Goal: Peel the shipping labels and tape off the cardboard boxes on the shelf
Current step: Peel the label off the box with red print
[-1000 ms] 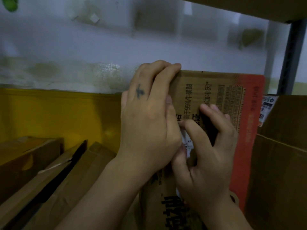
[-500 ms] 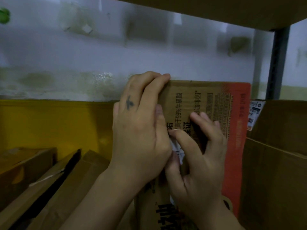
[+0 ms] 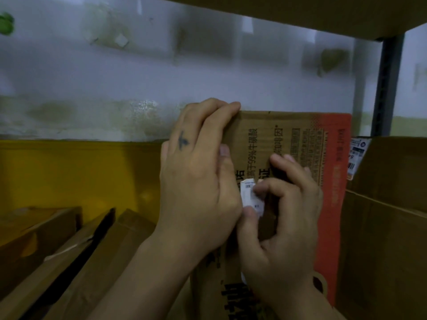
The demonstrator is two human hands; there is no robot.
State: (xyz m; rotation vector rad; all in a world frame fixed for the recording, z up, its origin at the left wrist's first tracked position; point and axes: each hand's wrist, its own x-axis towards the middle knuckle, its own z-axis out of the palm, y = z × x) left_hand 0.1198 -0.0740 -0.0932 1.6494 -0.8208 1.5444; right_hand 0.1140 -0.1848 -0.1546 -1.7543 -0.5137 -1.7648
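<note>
Since 0.5 s ago more of the white label [image 3: 249, 197] shows: its upper end now curls off the box [image 3: 288, 139] face, and the R index finger has bent down onto it. R hand [image 3: 285, 239] grip is clamped on the label, thumb below and index on top, other fingers resting on the cardboard. L hand [image 3: 198, 192] grip is wrapped over the box's top-left corner, fingers hooked over the top edge, thumb flat along the front.

Label sits mid-front of the box, between the two hands, lower part mostly hidden behind R hand. Its print is too small to read.

Box stands upright on the shelf, brown w/ an orange-red band down its right side. Sideways black print reads "99%" w/ chars 牛磺酸, and 咖啡因 beside it. Bigger black chars low down are partly hidden, and the fine-print blocks near the band are illegible.

Just right, a 2nd label [image 3: 358, 155] w/ barcodes sticks on the corner of a plain box [image 3: 388, 250], text unreadable. To the left are a yellow panel [image 3: 80, 176] and flat boxes [image 3: 97, 262] leaning. Behind are a stained wall [image 3: 208, 77] and a dark post [image 3: 388, 84].
</note>
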